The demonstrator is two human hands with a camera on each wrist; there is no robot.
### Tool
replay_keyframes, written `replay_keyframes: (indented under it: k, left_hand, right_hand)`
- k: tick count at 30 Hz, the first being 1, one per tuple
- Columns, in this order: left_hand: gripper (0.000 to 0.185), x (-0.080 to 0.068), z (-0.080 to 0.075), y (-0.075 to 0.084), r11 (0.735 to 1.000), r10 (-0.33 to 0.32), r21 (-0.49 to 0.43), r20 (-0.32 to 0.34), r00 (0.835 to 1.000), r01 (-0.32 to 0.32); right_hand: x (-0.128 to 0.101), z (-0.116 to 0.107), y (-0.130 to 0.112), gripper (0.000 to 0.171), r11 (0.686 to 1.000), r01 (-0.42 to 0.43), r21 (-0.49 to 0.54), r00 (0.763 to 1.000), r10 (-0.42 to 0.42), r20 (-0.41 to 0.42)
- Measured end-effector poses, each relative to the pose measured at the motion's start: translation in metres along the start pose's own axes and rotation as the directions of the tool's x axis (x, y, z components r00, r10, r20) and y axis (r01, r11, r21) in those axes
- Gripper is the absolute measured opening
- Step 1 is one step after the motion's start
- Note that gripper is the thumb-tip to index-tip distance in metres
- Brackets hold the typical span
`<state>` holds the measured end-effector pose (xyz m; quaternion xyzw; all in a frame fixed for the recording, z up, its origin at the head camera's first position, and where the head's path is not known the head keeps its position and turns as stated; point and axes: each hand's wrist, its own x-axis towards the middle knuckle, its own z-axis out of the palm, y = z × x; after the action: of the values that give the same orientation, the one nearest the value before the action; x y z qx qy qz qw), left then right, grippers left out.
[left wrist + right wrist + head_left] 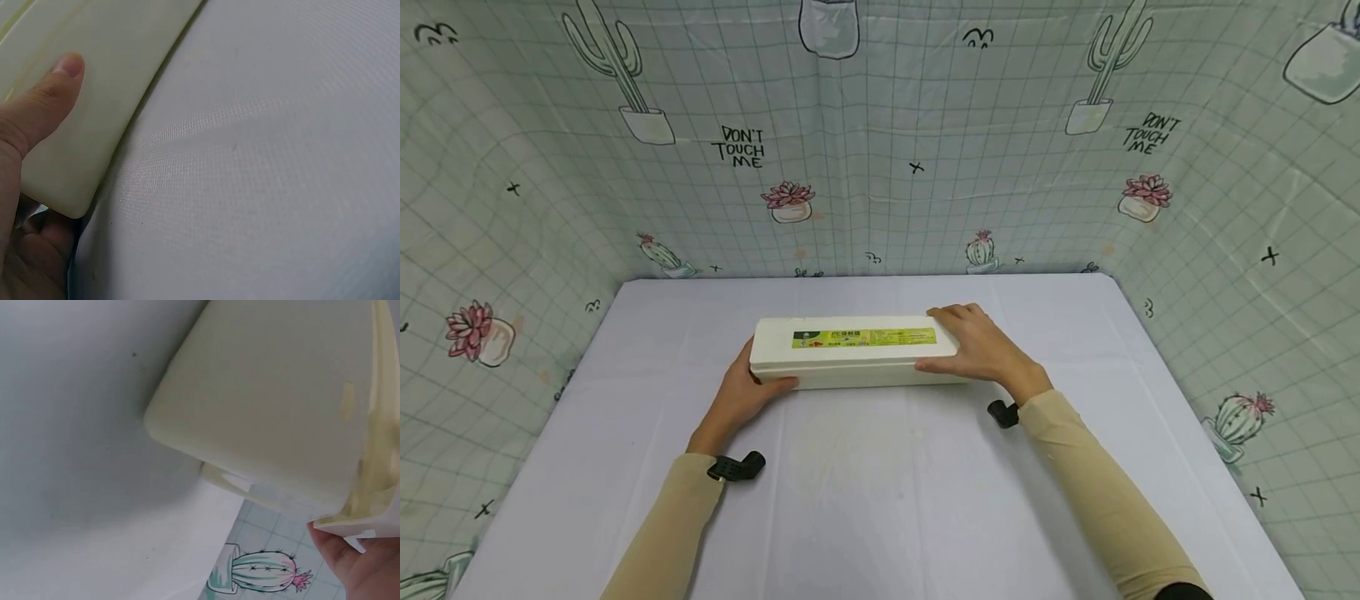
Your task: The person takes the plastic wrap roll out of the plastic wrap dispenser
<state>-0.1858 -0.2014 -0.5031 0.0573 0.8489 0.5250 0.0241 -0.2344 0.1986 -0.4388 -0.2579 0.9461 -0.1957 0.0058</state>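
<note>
Box (857,377) is gripped at 9 o'clock by left hand (742,400), lid (865,353) at 3 o'clock by right hand (983,347), fingers curled; lid is not yet removed.

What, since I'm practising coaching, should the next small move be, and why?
Probably, the right hand should ease up the lid of the white cling-film box while the left hand steadies it: the left hand grips one end, the right hand spans the lid's other end, and a gap seems to show there.
</note>
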Motion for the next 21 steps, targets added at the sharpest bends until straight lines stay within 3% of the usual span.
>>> replay_keyframes:
  k: [10, 21]
  left_hand:
    - [0.111, -0.0015, 0.0001, -0.0005, 1.000, 0.011, 0.009, -0.010, 1.000, -0.011]
    - [0.106, -0.0008, 0.0013, 0.0029, 1.000, 0.003, 0.024, -0.034, 0.999, -0.002]
  right_hand:
    - [-0.0021, 0.0024, -0.0001, 0.104, 0.994, 0.074, -0.082, 0.997, -0.075, -0.005]
    - [-0.0016, 0.0026, -0.0046, 0.092, 0.990, 0.074, -0.116, 0.997, -0.073, 0.011]
